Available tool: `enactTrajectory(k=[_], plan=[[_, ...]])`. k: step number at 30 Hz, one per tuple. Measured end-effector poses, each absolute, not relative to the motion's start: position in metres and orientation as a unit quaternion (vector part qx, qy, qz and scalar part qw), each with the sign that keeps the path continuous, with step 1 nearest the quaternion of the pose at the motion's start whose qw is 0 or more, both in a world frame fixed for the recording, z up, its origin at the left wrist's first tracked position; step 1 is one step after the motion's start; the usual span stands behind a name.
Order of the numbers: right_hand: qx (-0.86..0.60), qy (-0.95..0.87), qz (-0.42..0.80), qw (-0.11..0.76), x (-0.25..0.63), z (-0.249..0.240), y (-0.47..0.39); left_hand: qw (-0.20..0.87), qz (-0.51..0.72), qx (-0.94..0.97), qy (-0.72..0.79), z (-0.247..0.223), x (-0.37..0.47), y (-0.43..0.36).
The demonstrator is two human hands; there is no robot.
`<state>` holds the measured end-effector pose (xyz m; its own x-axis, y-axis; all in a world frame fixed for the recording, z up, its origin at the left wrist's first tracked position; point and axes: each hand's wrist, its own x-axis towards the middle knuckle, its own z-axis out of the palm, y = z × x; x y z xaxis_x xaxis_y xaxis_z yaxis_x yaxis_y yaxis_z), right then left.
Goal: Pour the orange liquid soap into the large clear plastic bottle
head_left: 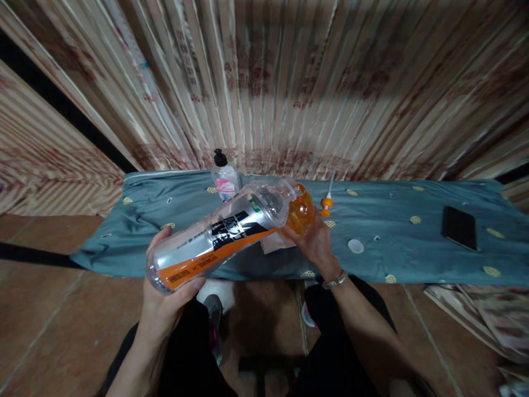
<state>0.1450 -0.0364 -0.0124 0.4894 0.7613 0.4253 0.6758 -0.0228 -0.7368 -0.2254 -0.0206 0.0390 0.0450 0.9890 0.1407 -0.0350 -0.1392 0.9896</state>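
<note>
My left hand is wrapped round the base of a large clear bottle with a silver, orange and black label. The bottle is tilted, its neck end up and to the right, against the mouth of a small orange translucent container. Around that orange container my right hand is closed. Whether liquid passes between the two cannot be made out. Beneath them a pale cloth lies on the table. An orange pump top with a clear tube rests just right of the orange container.
A clear bottle with a pink label and black pump stands at the back. On the teal-covered table lie a white round cap and a black phone at the right. A striped curtain hangs behind.
</note>
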Motion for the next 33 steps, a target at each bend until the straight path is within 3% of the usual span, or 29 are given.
enactTrajectory(k=[33], plan=[[-0.716, -0.501, 0.077, 0.480, 0.1456, -0.0049, -0.0387, 0.506, 0.536, 0.510, 0.444, 0.0397, -0.2220, -0.0203]])
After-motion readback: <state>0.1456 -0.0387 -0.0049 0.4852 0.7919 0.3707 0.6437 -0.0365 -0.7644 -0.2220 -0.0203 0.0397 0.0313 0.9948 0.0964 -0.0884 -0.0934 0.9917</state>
